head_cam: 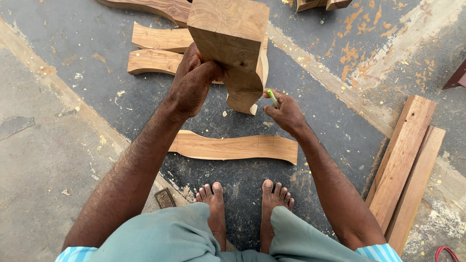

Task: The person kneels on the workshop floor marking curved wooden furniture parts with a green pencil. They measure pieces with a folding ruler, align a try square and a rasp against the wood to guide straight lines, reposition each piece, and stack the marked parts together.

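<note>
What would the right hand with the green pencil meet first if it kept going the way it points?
Probably the curved lower edge of the upright wooden block; the right hand and its green pencil point up-left toward it, though depth is unclear.

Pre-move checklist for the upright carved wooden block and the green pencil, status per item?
1. Left hand gripping the thick curved wooden block near its top: ok.
2. Block's lower end resting on the dark concrete floor: ok, though its contact patch looks narrow.
3. Slim green pencil pinched in right hand, tip by the block's lower edge: ok.
4. Pencil touching the wood: cannot tell.
5. Bare feet apart from the block, with the flat wavy wooden piece lying between: ok.
6. Marking line on the block's face: cannot tell.
</note>
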